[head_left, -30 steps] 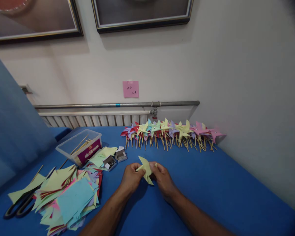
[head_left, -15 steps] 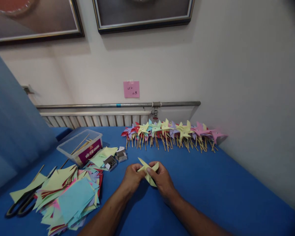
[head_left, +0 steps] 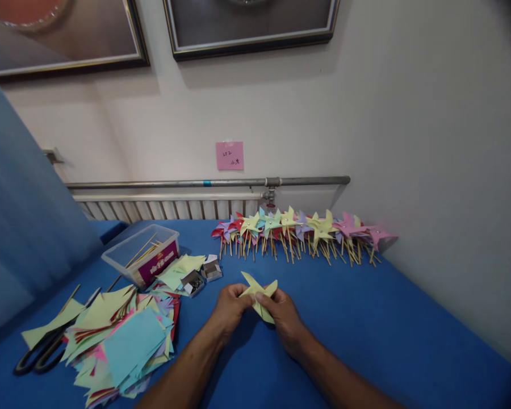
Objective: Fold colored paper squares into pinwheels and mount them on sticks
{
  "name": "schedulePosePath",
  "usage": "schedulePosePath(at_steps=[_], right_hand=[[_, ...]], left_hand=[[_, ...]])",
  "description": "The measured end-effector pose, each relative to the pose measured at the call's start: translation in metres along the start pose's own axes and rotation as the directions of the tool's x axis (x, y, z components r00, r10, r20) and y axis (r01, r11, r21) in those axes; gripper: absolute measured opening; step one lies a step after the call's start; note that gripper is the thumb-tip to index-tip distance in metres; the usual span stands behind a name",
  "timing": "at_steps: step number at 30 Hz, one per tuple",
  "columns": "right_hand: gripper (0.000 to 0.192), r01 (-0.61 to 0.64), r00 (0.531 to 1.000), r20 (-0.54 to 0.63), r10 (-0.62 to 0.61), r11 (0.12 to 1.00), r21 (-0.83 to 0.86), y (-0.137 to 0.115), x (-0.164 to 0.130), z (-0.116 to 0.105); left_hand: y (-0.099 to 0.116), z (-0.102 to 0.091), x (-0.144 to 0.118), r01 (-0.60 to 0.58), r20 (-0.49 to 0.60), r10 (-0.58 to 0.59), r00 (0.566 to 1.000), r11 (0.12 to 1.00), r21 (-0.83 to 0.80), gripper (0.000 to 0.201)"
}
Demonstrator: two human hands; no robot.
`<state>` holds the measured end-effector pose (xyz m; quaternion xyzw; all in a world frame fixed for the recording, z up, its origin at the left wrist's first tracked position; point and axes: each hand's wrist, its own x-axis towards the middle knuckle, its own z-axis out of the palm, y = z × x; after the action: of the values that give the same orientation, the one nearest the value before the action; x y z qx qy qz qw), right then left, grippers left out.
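A pale yellow paper pinwheel head (head_left: 262,309) is held between my two hands over the blue tabletop. My left hand (head_left: 232,307) pinches its left side. From the right, my right hand (head_left: 284,315) grips it, with the thumb pressed near the folded centre. Pointed blades stick out above and below the fingers. No stick shows on this piece, and its back is hidden by my fingers. Nearest to my left hand are two small open boxes, one holding small metal pins (head_left: 193,283) and the other a grey box (head_left: 212,268).
Finished pinwheels (head_left: 289,227) on sticks lie in a row along the back. At left are a clear tub (head_left: 159,264) with sticks, a pile of coloured paper (head_left: 132,343) and black-handled scissors (head_left: 46,346). A radiator (head_left: 174,209) and pipe run behind the table.
Both hands stay on the yellow pinwheel head with almost the same grip. The whole view has shifted very slightly.
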<state>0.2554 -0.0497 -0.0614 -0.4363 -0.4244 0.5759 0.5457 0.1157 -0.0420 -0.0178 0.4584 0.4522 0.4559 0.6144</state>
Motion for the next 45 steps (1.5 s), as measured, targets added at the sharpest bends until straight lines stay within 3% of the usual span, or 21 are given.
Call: schedulePosePath(at_steps=[11,19,24,37,45], right_hand=[[0.044,-0.038,0.997,-0.067,0.041,0.999,0.039,-0.01,-0.004,0.006],[0.05,0.018,0.999,-0.045,-0.018,1.0,0.008,-0.005,-0.003,0.006],[0.055,0.06,0.994,-0.088,-0.062,0.998,-0.024,-0.003,-0.001,0.007],[0.043,0.044,0.996,-0.076,-0.048,0.998,-0.051,0.002,0.004,0.0],[0.04,0.034,0.998,-0.054,-0.036,0.999,-0.032,0.001,0.004,-0.001]], left_hand=[[-0.002,0.0,0.0,0.0,0.019,-0.001,1.0,1.0,0.016,0.031],[-0.003,-0.001,0.003,-0.001,-0.042,0.003,0.999,0.998,0.061,0.034],[-0.004,0.002,0.004,-0.016,-0.086,0.022,0.996,0.998,0.063,0.036],[-0.004,-0.003,0.004,0.027,-0.068,-0.026,0.997,0.999,0.018,0.032],[-0.004,-0.005,0.006,-0.057,-0.077,0.063,0.995,0.996,0.074,0.039]])
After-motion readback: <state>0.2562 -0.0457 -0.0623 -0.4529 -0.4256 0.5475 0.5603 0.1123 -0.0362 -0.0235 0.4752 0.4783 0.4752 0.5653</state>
